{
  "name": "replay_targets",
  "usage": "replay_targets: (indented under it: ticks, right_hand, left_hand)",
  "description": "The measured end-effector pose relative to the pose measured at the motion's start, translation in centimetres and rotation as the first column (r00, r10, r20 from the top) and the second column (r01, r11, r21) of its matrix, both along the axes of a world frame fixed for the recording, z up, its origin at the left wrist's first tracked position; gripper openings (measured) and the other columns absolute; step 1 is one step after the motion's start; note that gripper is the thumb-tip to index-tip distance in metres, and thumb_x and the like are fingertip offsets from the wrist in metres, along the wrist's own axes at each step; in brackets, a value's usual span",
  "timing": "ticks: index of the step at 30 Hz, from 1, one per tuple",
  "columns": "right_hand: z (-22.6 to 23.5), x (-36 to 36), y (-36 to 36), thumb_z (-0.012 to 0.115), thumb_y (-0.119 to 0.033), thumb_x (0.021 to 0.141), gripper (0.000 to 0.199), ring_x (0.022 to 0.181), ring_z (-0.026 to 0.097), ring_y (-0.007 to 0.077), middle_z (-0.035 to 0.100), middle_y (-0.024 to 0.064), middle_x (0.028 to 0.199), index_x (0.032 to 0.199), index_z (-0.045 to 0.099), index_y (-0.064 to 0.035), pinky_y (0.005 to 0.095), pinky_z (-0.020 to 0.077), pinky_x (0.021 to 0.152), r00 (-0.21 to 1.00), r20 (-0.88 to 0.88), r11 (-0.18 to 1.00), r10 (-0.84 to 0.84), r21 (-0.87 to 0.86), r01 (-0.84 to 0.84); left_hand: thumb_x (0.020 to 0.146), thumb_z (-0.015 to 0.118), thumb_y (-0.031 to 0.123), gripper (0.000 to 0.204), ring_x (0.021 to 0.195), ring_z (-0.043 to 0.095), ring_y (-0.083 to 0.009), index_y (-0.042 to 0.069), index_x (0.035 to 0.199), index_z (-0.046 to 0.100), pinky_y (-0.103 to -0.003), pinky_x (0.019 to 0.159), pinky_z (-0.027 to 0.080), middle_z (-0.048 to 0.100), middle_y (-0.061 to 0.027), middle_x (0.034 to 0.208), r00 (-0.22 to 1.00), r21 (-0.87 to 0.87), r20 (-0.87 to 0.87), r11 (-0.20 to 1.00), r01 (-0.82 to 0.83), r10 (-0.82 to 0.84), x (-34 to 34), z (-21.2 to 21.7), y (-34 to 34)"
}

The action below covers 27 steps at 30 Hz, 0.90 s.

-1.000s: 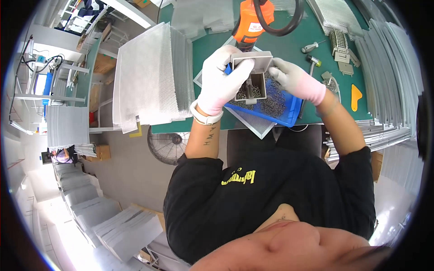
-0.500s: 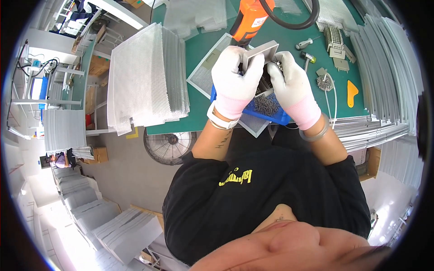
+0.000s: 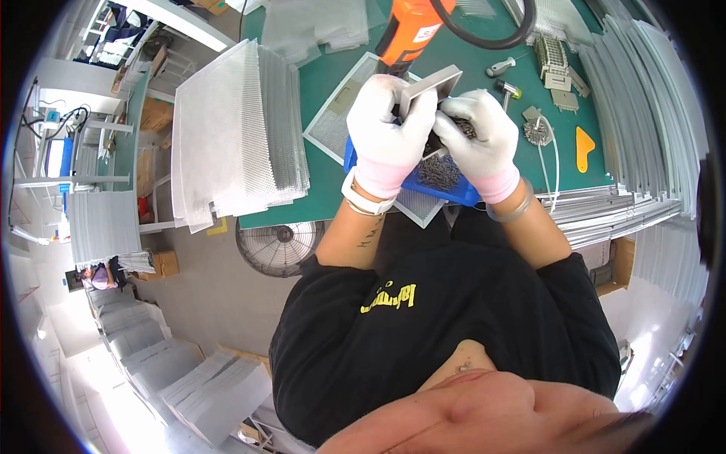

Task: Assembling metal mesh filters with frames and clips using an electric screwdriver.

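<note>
Both hands wear white gloves with pink cuffs and meet over a blue tray (image 3: 463,195). My left hand (image 3: 384,129) is closed around a flat grey bar-like piece (image 3: 432,82), tilted up between thumb and fingers. My right hand (image 3: 485,140) is closed beside it, thumb and fingertips pinched against the piece's lower side. What those fingertips hold is too small to make out. Small dark metal fasteners (image 3: 439,174) lie in the tray below. Under the tray is a framed mesh panel (image 3: 321,125). An orange power tool (image 3: 412,30) stands just beyond my left hand.
Mesh sheets (image 3: 219,136) are stacked at the left, and long grey frame pieces (image 3: 643,98) at the right. A screwdriver (image 3: 501,68), a hammer (image 3: 510,91), a coil of white cord (image 3: 538,132) and a yellow scraper (image 3: 583,149) lie on the green table. A fan (image 3: 280,246) stands below its edge.
My right hand has turned slightly, its fingertips closer to the grey piece. The whole view has shifted a little; my left hand keeps its grip.
</note>
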State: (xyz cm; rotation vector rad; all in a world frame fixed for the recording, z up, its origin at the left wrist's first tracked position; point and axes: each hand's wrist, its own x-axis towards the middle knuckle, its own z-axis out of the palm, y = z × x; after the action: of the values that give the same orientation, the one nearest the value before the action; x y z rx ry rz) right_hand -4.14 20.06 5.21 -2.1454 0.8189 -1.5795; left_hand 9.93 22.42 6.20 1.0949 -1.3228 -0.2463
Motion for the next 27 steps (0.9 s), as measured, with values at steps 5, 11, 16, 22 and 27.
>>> replay_targets:
  ticks: [5, 11, 16, 22, 27]
  right_hand:
    - [0.8, -0.2, -1.0, 0.077, -0.011, 0.077, 0.014, 0.072, 0.061, 0.0298, 0.063, 0.0099, 0.078, 0.087, 0.068, -0.0074, 0.0371, 0.0502, 0.065, 0.990, -0.116, 0.994, 0.082, -0.058, -0.089]
    - [0.3, 0.4, -0.9, 0.077, -0.006, 0.075, 0.017, 0.073, 0.063, 0.0295, 0.065, 0.0101, 0.079, 0.090, 0.069, -0.0064, 0.0359, 0.0508, 0.066, 0.994, 0.013, 0.984, 0.111, -0.140, -0.108]
    - [0.0, 0.7, -0.7, 0.077, -0.002, 0.074, 0.020, 0.075, 0.064, 0.0292, 0.065, 0.0102, 0.081, 0.091, 0.068, -0.0060, 0.0355, 0.0515, 0.069, 0.983, 0.089, 0.978, 0.162, -0.146, -0.148]
    - [-3.4, 1.6, -0.6, 0.054, 0.011, 0.090, 0.024, 0.084, 0.062, 0.0185, 0.064, 0.0123, 0.103, 0.110, 0.057, -0.0020, 0.0308, 0.0517, 0.075, 0.871, 0.425, 0.968, 0.246, -0.064, -0.242]
    - [-4.2, 1.8, -0.4, 0.037, 0.001, 0.101, 0.021, 0.086, 0.058, 0.0137, 0.062, 0.0124, 0.109, 0.115, 0.053, -0.0018, 0.0287, 0.0501, 0.081, 0.672, 0.707, 0.890, 0.222, 0.135, -0.436]
  left_hand:
    - [0.084, 0.074, 0.004, 0.015, 0.061, 0.055, -0.0147, 0.001, 0.078, 0.060, -0.028, 0.059, 0.046, 0.058, -0.0063, 0.072, 1.000, -0.012, -0.020, 1.000, 0.008, -0.008, 0.3, -0.2, 0.1]
    - [0.084, 0.074, 0.004, 0.014, 0.062, 0.053, -0.0110, 0.001, 0.079, 0.061, -0.026, 0.058, 0.044, 0.057, -0.0045, 0.071, 0.994, 0.003, -0.097, 0.999, 0.048, -0.047, 0.2, -0.5, 0.0]
    - [0.083, 0.075, 0.005, 0.015, 0.061, 0.053, -0.0114, 0.002, 0.078, 0.061, -0.026, 0.057, 0.043, 0.058, -0.0046, 0.071, 0.996, 0.007, -0.070, 0.998, 0.061, -0.060, 0.8, -1.0, 0.1]
    - [0.083, 0.075, 0.007, 0.017, 0.060, 0.052, -0.0113, 0.002, 0.078, 0.060, -0.026, 0.056, 0.043, 0.058, -0.0044, 0.071, 0.991, 0.015, -0.098, 0.996, 0.088, -0.086, 1.0, -0.9, -0.2]
    - [0.083, 0.074, 0.006, 0.016, 0.059, 0.052, -0.0094, 0.001, 0.080, 0.060, -0.025, 0.055, 0.044, 0.058, -0.0038, 0.071, 0.995, 0.008, -0.054, 0.996, 0.089, -0.088, 1.4, -0.7, -0.2]
